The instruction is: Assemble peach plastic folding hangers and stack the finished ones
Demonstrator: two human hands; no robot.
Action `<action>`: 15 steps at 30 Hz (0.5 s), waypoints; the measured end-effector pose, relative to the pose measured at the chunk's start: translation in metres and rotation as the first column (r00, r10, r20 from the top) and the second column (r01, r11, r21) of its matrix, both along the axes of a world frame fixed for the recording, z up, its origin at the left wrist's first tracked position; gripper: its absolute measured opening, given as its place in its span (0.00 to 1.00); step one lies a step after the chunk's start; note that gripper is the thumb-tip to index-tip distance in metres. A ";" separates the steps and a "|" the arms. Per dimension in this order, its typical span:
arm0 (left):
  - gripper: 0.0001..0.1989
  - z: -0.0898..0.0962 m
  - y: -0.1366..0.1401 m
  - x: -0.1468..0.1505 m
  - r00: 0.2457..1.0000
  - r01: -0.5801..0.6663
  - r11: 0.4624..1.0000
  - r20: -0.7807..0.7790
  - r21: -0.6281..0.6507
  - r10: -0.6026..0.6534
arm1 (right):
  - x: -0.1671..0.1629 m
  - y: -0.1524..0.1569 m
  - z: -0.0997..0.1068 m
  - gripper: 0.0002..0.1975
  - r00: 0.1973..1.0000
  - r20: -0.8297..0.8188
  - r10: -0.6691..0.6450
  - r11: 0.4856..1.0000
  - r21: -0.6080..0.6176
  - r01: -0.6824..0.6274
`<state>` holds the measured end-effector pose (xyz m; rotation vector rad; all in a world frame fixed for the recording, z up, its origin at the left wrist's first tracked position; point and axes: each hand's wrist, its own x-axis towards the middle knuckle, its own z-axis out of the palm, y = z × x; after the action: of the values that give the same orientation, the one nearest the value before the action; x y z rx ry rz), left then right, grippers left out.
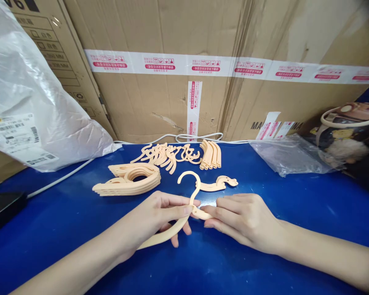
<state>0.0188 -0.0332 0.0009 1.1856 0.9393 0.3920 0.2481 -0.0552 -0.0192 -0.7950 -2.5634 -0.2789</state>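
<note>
Above the surface [187,274], the left hand [152,217] pinches the hanger [175,229] at its joint [195,211], probably to steady it, while the closed right hand [250,219] grips its short arm [203,214].

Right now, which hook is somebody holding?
The hook sticking up from the left hand, which pinches its base; the right hand grips a piece beside it. The others lie in the heap behind, with no hand touching them.
</note>
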 end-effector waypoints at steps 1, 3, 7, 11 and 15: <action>0.19 0.000 0.000 0.000 1.000 0.006 1.000 -0.014 0.017 -0.006 | 0.000 0.000 0.000 0.17 1.000 -0.003 0.001 1.000 0.001 -0.001; 0.21 -0.001 0.001 0.000 0.999 0.027 0.998 -0.042 0.052 -0.025 | 0.000 0.000 -0.001 0.17 1.000 -0.002 0.006 1.000 0.001 -0.006; 0.19 -0.005 0.002 0.003 0.998 0.067 0.990 0.002 0.121 -0.067 | 0.000 -0.001 -0.002 0.17 1.000 0.010 0.006 1.000 0.028 -0.006; 0.18 -0.013 0.004 0.004 0.990 0.088 0.986 0.095 0.139 -0.102 | 0.001 -0.002 -0.004 0.18 1.000 0.016 -0.008 0.998 0.055 0.007; 0.17 -0.016 0.005 0.004 0.988 0.114 0.984 0.085 0.138 -0.126 | 0.000 -0.002 -0.003 0.19 1.000 0.021 -0.009 0.998 0.059 0.008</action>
<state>0.0224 -0.0286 -0.0147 1.3268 0.7656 0.4143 0.2481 -0.0572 -0.0222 -0.7858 -2.5598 -0.3657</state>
